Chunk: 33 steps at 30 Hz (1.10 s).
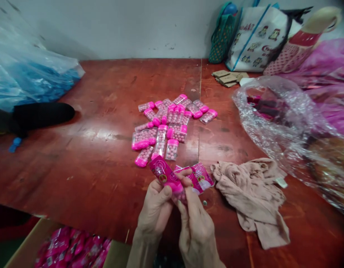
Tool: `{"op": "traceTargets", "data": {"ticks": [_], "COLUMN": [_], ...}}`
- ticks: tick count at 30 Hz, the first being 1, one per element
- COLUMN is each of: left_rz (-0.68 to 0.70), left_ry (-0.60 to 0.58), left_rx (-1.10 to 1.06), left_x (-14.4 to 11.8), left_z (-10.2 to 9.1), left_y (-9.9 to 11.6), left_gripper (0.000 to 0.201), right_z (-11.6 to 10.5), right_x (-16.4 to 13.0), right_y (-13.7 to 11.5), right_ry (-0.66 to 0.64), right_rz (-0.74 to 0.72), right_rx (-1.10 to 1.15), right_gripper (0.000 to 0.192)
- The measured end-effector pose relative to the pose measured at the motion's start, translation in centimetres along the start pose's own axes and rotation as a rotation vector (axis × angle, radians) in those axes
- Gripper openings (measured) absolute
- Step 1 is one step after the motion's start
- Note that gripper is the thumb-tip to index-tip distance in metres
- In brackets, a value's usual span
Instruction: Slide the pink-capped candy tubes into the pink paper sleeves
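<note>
While our left hand and right hand, lower centre, pinch closed around one pellet-filled container and pink printed wrapper, we judge: container light, rigid, slick; wrapper limp; grip container sides.

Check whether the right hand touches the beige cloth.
Apart: the head view shows red tabletop between the right hand and the beige cloth.

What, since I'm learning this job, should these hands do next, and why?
I'd probably ease the small bottle into the printed pink wrapper: its pink cap sits by the wrapper's lower edge, its bead-filled end sticks out, and the left hand and right hand hold the two together.
</note>
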<state>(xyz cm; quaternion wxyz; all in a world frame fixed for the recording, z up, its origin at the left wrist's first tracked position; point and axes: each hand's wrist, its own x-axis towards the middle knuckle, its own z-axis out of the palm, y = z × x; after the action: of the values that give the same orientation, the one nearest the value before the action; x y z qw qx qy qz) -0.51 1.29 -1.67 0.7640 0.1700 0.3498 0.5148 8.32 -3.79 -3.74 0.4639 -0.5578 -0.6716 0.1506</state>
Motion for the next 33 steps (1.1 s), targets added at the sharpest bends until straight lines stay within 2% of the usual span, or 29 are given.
{"op": "traceTargets", "data": {"ticks": [3, 6, 11, 13, 16, 19, 23, 25, 27, 29, 33], "left_rz": [-0.024, -0.058, -0.003, 0.0, -0.053, -0.112, -0.107, -0.076, -0.036, -0.008, -0.054], "left_ry": [-0.033, -0.025, 0.076, 0.084, 0.081, 0.101, 0.157, 0.206, 0.263, 0.328, 0.412], "left_rx": [0.015, 0.066, 0.085, 0.083, 0.06, 0.037, 0.053, 0.062, 0.06, 0.055, 0.042], "left_x": [0.0, 0.0, -0.1, -0.2, -0.2, -0.2, -0.6, -0.8, -1.0, -1.2, -1.3], "left_z": [-0.1, -0.1, 0.2, 0.4, 0.8, 1.2, 1.2, 1.2, 1.4, 1.6, 1.7], "left_y": [0.0, 0.3, 0.8, 0.6, -0.3, -1.1, -0.6, 0.1, 0.7, 0.7, -0.3], "left_gripper": [0.027, 0.026, 0.022, 0.018, 0.016, 0.015, 0.015, 0.018, 0.02, 0.021, 0.027], "right_z": [-0.8, -1.2, -0.3, 0.1, 0.0, -0.2, -0.5, -0.5, -0.4, -0.2, 0.4], "right_x": [0.7, 0.9, 0.3, 0.1, 0.0, -0.2, 0.2, 0.6, 0.9, 0.9, 0.4], "right_y": [-0.2, -0.4, -0.8, -0.8, -0.6, -0.3, -0.6, -0.9, -1.3, -1.6, -2.2], "right_ry": [-0.062, -0.099, -0.003, 0.044, 0.015, -0.013, -0.032, -0.103, -0.147, -0.097, 0.126], "right_rz": [0.146, 0.27, 0.168, 0.174, 0.217, 0.361, 0.688, 0.743, 0.723, 0.711, 0.713], "right_rx": [0.173, 0.234, 0.148, 0.13, 0.145, 0.215, 0.452, 0.578, 0.643, 0.624, 0.536], "right_gripper": [0.051, 0.04, 0.044, 0.044, 0.038, 0.031, 0.029, 0.028, 0.027, 0.025, 0.021]}}
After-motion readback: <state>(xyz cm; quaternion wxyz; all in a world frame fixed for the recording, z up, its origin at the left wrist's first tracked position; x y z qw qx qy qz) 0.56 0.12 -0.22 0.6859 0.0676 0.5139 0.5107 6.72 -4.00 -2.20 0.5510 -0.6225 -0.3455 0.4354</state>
